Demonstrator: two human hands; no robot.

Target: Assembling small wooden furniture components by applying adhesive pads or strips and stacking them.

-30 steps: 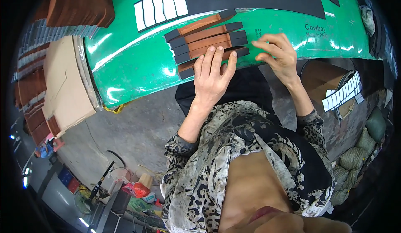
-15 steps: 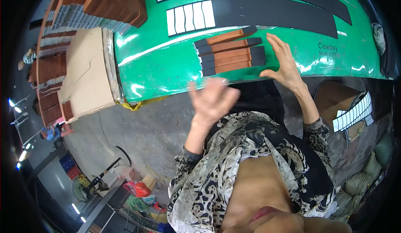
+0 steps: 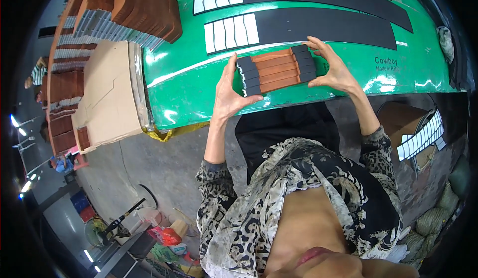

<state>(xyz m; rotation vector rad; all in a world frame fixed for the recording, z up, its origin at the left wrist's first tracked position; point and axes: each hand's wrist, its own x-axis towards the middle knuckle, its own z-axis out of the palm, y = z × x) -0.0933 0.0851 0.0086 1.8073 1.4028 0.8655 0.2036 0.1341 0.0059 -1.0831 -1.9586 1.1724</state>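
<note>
Bare green table (image 3: pixel 189 93) left of hands; brown stacks (image 3: pixel 144 6) block far-left corner.

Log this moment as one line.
left hand: grips left end of brown-and-black strip bundle | right hand: grips right end | bundle: on green table near front edge | black sheets: behind bundle

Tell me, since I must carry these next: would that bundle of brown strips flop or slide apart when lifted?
Likely fairly stiff: the bundle of brown strips lies flat and straight. It may slide apart, since separate strips show; the left hand and right hand press its two ends.
</note>
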